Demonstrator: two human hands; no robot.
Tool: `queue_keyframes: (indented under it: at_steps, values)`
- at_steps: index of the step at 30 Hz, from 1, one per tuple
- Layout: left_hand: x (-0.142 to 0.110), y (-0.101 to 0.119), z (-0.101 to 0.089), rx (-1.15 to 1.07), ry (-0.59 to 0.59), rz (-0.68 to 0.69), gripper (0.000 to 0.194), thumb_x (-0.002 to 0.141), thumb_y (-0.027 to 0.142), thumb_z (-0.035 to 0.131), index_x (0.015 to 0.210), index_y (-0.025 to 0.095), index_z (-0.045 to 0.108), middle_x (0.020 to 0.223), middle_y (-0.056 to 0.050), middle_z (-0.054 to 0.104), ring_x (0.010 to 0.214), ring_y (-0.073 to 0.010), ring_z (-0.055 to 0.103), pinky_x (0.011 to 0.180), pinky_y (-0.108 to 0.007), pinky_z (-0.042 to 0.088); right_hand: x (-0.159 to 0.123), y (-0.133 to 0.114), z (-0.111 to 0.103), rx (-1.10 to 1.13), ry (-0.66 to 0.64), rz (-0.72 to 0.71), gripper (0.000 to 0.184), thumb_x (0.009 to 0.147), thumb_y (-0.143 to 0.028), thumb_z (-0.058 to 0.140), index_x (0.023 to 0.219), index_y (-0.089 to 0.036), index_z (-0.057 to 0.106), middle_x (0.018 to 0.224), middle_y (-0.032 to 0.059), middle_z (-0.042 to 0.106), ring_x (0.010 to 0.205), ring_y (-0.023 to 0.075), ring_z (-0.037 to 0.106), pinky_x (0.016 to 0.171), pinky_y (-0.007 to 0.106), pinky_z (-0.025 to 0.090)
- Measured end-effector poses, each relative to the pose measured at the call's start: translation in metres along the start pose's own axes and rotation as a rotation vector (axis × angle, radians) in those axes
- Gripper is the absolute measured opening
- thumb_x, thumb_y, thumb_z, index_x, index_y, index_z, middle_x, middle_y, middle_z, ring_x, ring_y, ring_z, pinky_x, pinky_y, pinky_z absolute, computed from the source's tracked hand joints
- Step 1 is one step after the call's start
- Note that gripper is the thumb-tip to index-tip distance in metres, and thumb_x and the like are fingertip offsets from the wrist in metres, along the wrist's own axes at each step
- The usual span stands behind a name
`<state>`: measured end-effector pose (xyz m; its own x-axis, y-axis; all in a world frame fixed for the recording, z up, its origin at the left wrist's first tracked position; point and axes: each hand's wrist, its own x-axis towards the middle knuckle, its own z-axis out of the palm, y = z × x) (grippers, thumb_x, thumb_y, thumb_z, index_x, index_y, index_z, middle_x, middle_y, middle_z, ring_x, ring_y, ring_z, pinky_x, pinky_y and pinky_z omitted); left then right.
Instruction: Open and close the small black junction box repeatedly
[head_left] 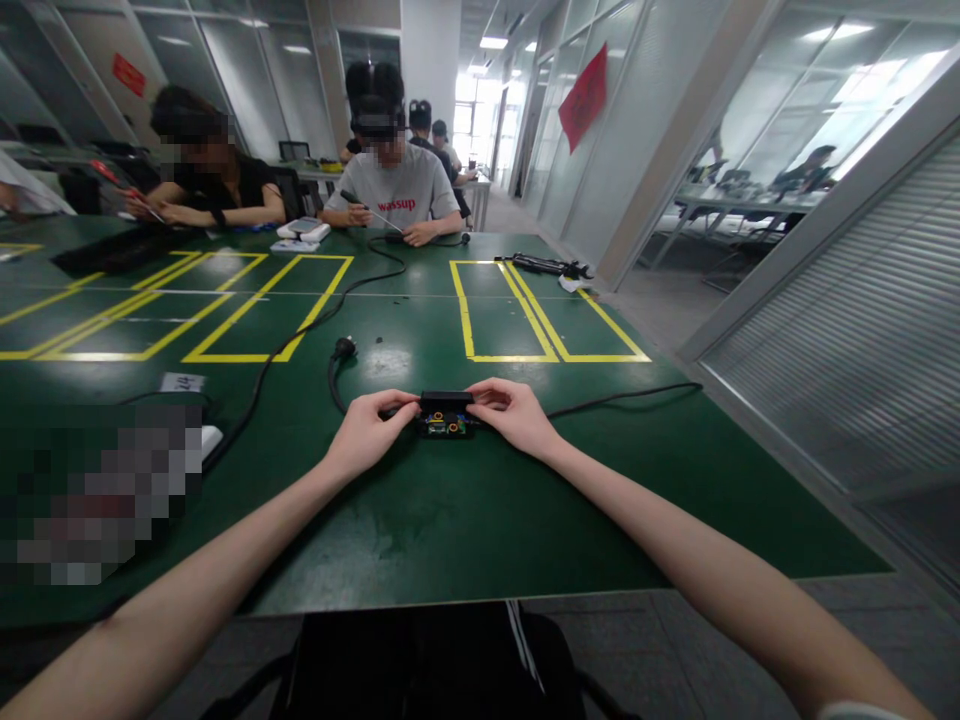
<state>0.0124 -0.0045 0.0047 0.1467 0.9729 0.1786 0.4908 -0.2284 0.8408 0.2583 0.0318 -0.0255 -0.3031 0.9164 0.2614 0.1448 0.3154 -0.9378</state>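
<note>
In front of me on the green table lies a power adapter with its case opened, its circuit board (pixel 445 425) showing small components and yellow-ringed parts. A black cover (pixel 445 399) stands tilted up along the board's far side. My left hand (pixel 371 425) pinches the left end of this cover between thumb and fingers. At the opposite end, my right hand (pixel 514 415) grips it the same way. A black cord with a plug (pixel 345 347) curls out beyond my left hand. Another thin cable (pixel 626 399) runs from behind my right hand toward the right.
Yellow tape rectangles (pixel 466 320) mark the green table (pixel 465 540). A power strip, partly pixelated, has a white end (pixel 211 440) at left, with a long black cord (pixel 259 385). Black tools (pixel 544 266) lie at the far right. Across the table, two people (pixel 394 185) handle tools.
</note>
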Motion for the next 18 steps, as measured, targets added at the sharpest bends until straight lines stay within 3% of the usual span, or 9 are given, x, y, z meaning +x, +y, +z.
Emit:
queue_keyframes:
  at_steps: [9,18]
  values:
    - [0.000,0.001,-0.001,-0.047,-0.016,-0.004,0.028,0.082,0.030,0.055,0.098,0.018,0.076,0.096,-0.005,0.082,0.097,-0.0261,0.076,0.096,-0.041,0.058,-0.004,-0.014,-0.009,-0.157,-0.109,-0.116,0.016,0.080,-0.024,0.074,0.095,-0.018,0.076,0.093,0.0043,0.076,0.087,0.0189,0.072,0.085,0.037,0.059]
    - [-0.001,0.004,-0.001,-0.047,-0.012,-0.007,0.026,0.085,0.032,0.055,0.096,0.018,0.074,0.094,-0.007,0.081,0.095,-0.0258,0.077,0.094,-0.041,0.059,-0.005,-0.012,-0.008,-0.144,-0.097,-0.170,0.014,0.086,-0.023,0.070,0.098,-0.019,0.076,0.098,0.0059,0.075,0.089,0.0191,0.070,0.084,0.036,0.060]
